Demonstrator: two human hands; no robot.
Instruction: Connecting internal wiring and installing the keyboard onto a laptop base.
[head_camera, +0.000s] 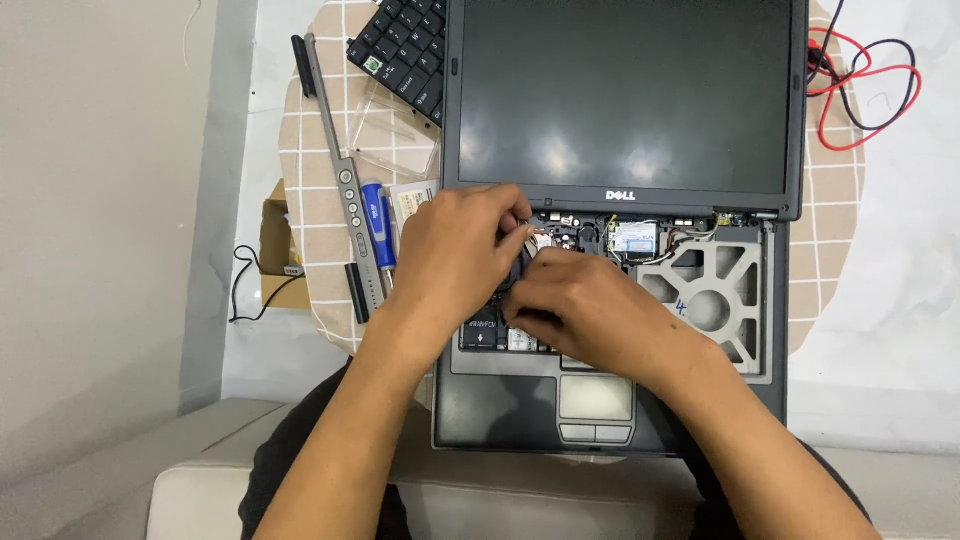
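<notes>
Hands (520, 270) over laptop (610, 400), round table (320, 200)

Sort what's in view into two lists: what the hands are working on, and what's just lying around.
In hand:
- opened laptop, keyboard removed, insides bare
- small part pinched between left hand and right hand

Lying about:
- detached keyboard
- blue-handled screwdriver
- grey trim strip
- red and black wires
- round tiled table

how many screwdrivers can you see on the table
1. The screwdriver, blue-handled, lies left of the laptop, beside the left hand. Others may be hidden under the hands.
</notes>
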